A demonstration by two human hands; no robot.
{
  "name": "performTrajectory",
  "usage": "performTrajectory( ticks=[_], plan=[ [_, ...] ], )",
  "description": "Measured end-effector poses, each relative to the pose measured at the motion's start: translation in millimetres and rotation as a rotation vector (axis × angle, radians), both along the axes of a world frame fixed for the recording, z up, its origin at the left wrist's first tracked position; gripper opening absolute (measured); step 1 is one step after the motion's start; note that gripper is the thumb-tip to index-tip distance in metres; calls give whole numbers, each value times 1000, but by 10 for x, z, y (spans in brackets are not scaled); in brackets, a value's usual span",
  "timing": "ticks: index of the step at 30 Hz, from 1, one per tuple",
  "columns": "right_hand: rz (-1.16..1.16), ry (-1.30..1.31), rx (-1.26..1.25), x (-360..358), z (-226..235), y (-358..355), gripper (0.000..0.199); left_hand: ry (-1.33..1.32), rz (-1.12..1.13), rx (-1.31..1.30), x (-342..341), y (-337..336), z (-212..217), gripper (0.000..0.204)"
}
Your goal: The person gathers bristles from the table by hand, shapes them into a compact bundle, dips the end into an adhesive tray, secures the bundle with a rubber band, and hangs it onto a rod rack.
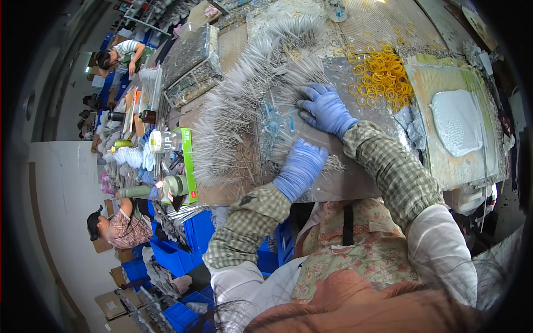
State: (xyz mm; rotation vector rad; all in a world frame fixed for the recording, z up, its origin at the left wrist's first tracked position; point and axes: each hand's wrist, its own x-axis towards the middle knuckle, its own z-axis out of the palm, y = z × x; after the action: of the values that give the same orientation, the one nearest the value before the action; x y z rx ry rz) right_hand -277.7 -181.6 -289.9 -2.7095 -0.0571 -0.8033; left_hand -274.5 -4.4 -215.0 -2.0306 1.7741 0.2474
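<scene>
Left hand (300,168) flat, fingers spread, pressing a small bunch of thin metal pins (333,164) under the fingertips; right hand (325,109) splayed, gripping nothing. Beyond the fingers, big unsorted pin heap (244,105) and yellow rubber bands (380,75): mostly undone, seemingly.

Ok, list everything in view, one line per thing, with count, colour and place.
thin metal pins: too many to count, silver, fanned across the table centre
rubber rings: a heap, yellow, upper right of the table
pad: one, pale grey, on a stained sheet at right
green box: one, table's left edge
blue crates: several, below the table at left
co-workers: two, seated far left
left hand: blue glove, on the pins
right hand: blue glove, on the pins
</scene>
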Motion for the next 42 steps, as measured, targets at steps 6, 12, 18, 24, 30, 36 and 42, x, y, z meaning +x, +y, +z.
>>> performTrajectory(
  ticks=[6,12,18,24,30,36,42],
  plan=[
    [-21,-134,251,-571,45,70,30,63,-11,-42,-265,2,16,23],
    [-39,39,1686,-1368,-144,32,48,168,94,-18,-70,-127,117,41],
    [274,74,1144,-1515,126,214,136,680,549,-646,54,-221,261,80],
    [165,146,996,-1594,257,250,107,1501,568,-1023,-515,-334,-224,85],
    [7,206,869,-1712,202,205,78,600,226,-996,-453,-352,27,94],
    [126,191,779,-1730,352,187,102,1234,501,-1122,-680,-474,-131,75],
    [315,67,1081,-1935,1423,152,120,1090,579,-1075,-785,-520,-53,65]
  ],
)
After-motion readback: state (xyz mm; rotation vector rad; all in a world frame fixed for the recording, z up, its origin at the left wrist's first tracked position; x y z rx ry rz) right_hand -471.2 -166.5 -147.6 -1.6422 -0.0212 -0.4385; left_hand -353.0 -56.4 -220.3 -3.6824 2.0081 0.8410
